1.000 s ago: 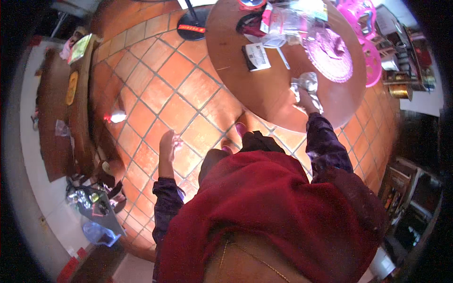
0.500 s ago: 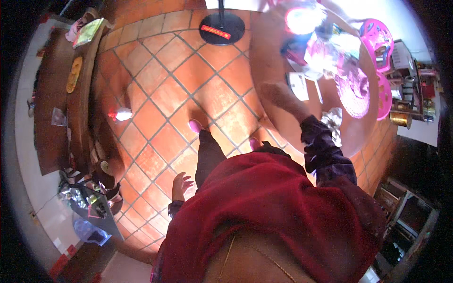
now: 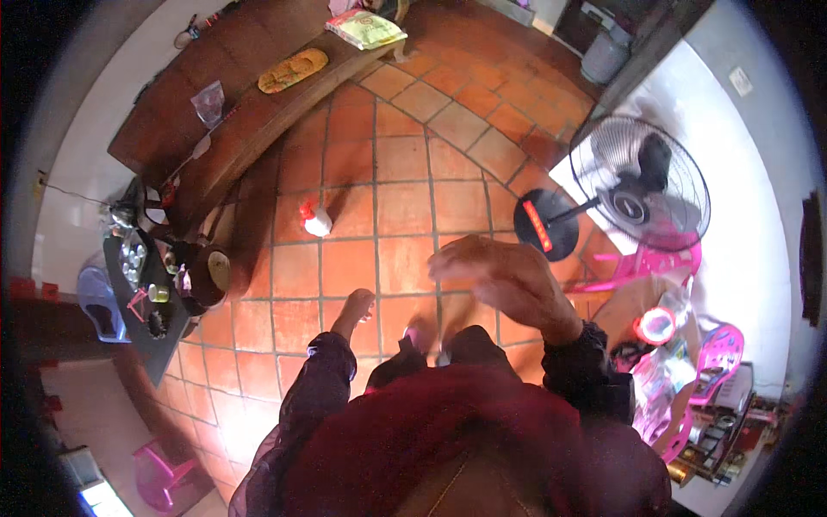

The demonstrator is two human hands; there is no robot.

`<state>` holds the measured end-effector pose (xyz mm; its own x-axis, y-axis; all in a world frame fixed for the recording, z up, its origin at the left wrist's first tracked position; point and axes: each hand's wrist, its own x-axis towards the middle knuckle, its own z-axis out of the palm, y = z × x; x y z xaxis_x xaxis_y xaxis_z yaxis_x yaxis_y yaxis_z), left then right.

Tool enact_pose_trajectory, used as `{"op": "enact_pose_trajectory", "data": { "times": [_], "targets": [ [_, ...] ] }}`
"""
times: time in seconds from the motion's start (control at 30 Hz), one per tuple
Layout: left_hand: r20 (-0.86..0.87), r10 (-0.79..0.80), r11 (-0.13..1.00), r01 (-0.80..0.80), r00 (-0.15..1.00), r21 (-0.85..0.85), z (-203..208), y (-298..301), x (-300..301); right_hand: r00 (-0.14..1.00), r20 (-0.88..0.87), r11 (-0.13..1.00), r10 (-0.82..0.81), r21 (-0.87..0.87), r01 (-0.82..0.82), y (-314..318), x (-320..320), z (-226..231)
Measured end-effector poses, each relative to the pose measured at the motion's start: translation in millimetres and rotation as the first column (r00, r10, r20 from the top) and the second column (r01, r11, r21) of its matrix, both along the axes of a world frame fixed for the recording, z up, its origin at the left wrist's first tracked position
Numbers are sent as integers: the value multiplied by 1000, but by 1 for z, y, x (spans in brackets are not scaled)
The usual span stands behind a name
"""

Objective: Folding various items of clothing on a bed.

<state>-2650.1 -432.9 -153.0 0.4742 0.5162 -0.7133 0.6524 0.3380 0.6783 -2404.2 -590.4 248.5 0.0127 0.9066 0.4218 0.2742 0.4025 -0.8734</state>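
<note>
Nearest to us, to the right of the bottle (image 3: 316,221) and on our side of it, our right hand (image 3: 512,274) hangs blurred above the floor (image 3: 403,214), fingers loosely extended, nothing showing in its grip. Our left hand (image 3: 357,307) is also on our side of the bottle, fingers curled; we cannot tell whether it clasps anything small. The bottle is on the floor, beyond the left hand and untouched. We judge the step in hand to be crossing the floor; picking up the bottle would call for stepping closer, bending and spreading the fingers. Right of the bottle stands the fan (image 3: 627,207); beyond it to the left runs the bench (image 3: 248,133).
</note>
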Motion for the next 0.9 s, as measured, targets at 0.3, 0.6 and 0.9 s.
{"op": "enact_pose_trajectory", "data": {
  "times": [0.3, 0.6, 0.9],
  "targets": [
    [8, 250, 958, -246, 968, -146, -43, 113, 43, 839, -45, 788, 542, 375, -488, 156, 72, 83],
    [112, 630, 769, -598, 768, -228, -24, 223, 103, 826, 26, 734, 563, 443, -515, 308, 254, 123],
    [169, 613, 719, -455, 772, -525, -78, 290, 186, 831, 104, 725, 546, 438, -531, 425, 409, 129]
  ]
}}
